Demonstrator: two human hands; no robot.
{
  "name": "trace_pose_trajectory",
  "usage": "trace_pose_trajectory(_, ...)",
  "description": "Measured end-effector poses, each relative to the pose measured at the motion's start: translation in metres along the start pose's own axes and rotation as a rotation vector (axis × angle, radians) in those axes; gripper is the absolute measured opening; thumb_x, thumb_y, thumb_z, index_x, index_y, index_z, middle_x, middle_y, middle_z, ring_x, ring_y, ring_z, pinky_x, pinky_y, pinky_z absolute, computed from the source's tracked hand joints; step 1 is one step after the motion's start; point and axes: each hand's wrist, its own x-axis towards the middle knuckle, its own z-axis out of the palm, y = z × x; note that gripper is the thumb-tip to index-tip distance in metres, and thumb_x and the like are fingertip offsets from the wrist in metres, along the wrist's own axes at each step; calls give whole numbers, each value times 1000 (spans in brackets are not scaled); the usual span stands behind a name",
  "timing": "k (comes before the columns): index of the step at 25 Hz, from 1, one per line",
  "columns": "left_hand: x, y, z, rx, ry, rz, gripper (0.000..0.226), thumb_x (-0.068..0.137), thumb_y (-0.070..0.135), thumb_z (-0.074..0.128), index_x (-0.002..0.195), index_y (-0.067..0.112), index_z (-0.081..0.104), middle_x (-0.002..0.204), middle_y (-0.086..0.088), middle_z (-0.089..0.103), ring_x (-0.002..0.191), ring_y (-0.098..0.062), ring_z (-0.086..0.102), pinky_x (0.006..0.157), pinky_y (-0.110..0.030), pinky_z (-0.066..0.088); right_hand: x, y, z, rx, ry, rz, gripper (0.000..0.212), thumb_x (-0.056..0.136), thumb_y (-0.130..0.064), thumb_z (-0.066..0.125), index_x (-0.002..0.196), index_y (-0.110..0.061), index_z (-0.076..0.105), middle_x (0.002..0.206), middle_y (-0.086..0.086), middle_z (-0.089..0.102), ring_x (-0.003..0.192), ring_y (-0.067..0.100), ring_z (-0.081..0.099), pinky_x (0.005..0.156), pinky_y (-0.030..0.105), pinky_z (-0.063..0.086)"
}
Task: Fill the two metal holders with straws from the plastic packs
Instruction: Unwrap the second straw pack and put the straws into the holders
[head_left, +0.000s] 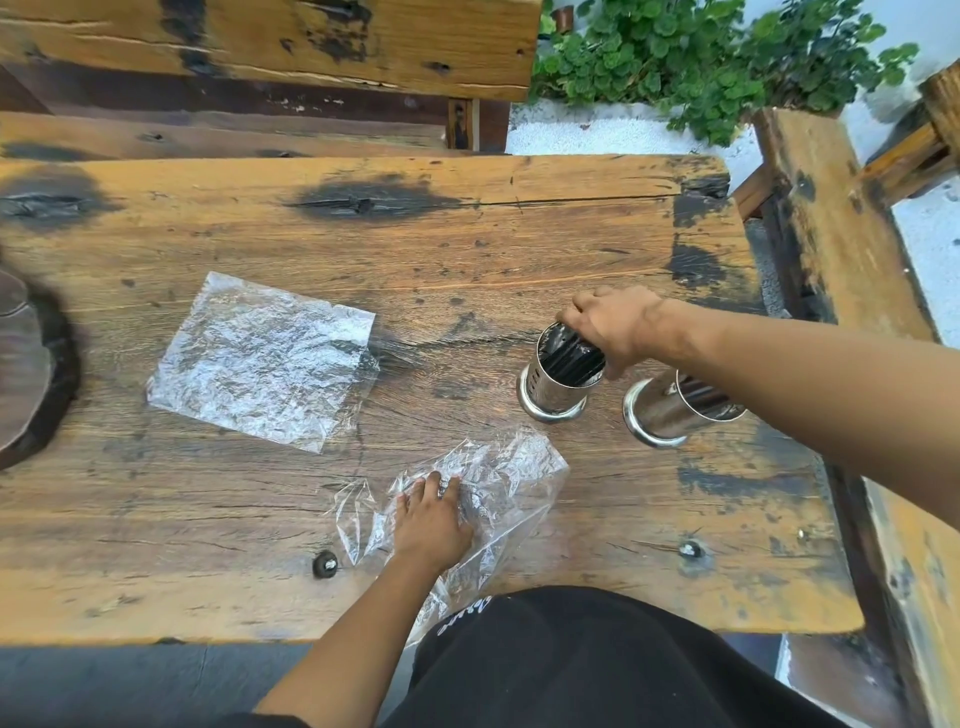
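Clear plastic lies under our left hand (434, 522), which presses flat, fingers spread, on a crumpled pack (498, 483) at about six o'clock on the table (156, 587); the pack's near end hangs over the table edge by our black clothing (597, 660). A dark bolt head (325, 564) sits just at nine o'clock of that pack. Further out, toward ten o'clock, a second pack (262, 358) lies flat and apart from the first. At three o'clock two metal holders stand side by side, near each other but not touching. The right holder (670, 410) is partly hidden by our forearm, with dark straws showing in its mouth. The left holder (556, 382) carries a bundle of black straws (574, 358), and our right hand (615, 325) is closed around their tops at the holder's rim. Beyond the table, at twelve o'clock, a wooden bench (260, 47) runs across, and green plants (691, 57) grow at one o'clock over white gravel (613, 132).
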Motion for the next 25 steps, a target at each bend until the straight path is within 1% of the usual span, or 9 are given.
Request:
trace_pose_trajectory(4, 1, -2, 0, 15, 1, 0, 81, 98, 49, 53, 164, 27, 11, 170, -8, 10, 159, -31, 7, 130, -52, 4, -15, 12, -4, 168, 113, 26, 94, 81, -82, 51, 152, -24, 34, 141, 8, 46, 126, 29, 52, 93, 46, 51)
trace_pose_trajectory(8, 2, 1, 1, 4, 8, -7, 79, 97, 45, 53, 163, 26, 14, 169, -8, 12, 158, -32, 10, 129, -53, 6, -34, 22, 7, 447, 151, 342, 90, 89, -84, 24, 146, -16, 40, 145, 17, 49, 117, 35, 62, 91, 49, 54)
trace_pose_trajectory(11, 2, 3, 2, 6, 12, -14, 77, 95, 41, 51, 163, 26, 17, 168, -7, 14, 157, -32, 12, 129, -53, 9, -42, 18, 24, 677, 106, 469, 84, 92, -77, 40, 143, -10, 38, 126, 16, 63, 100, 31, 66, 85, 39, 56)
trace_pose_trajectory(13, 3, 4, 1, 6, 6, -22, 77, 95, 41, 51, 162, 26, 18, 168, -7, 14, 157, -31, 13, 129, -52, 10, -40, 13, 30, 837, 162, 436, 67, 95, -58, 59, 135, -6, 45, 111, 11, 66, 89, 25, 62, 78, 33, 53)
trace_pose_trajectory(16, 2, 6, -2, -2, 2, -29, 76, 95, 41, 53, 162, 26, 20, 167, -7, 16, 156, -31, 16, 129, -51, 12, -33, 7, 32, 980, 284, 372, 36, 95, -29, 70, 122, -11, 55, 115, 10, 69, 92, 21, 61, 78, 27, 48)
trace_pose_trajectory(19, 2, 7, -3, -8, -5, -34, 76, 95, 41, 54, 162, 27, 21, 167, -6, 17, 156, -30, 17, 129, -51, 13, -29, 5, 27, 1118, 358, 362, 43, 94, -12, 70, 131, -15, 47, 116, 6, 67, 83, 12, 60, 65, 10, 42)
trace_pose_trajectory(22, 3, 7, -3, -6, -3, -43, 74, 95, 43, 52, 162, 27, 21, 166, -6, 17, 156, -30, 18, 128, -51, 14, -34, -4, 25, 1255, 426, 381, 68, 94, -19, 71, 150, -18, 33, 92, -7, 61, 71, 3, 57, 45, 8, 40)
trace_pose_trajectory(24, 4, 8, -2, -10, 9, -50, 71, 96, 44, 47, 161, 27, 23, 166, -5, 19, 155, -31, 20, 128, -51, 15, -40, -13, 31, 1390, 489, 423, 70, 96, -37, 67, 153, -23, 29, 92, -3, 64, 78, 10, 65, 58, 20, 49)
trace_pose_trajectory(25, 5, 8, -2, -12, 11, -53, 70, 97, 45, 46, 161, 28, 23, 166, -6, 19, 155, -31, 20, 128, -51, 15, -42, -18, 37, 1463, 525, 457, 69, 97, -43, 64, 154, -24, 29, 103, 4, 68, 89, 17, 68, 71, 27, 55)
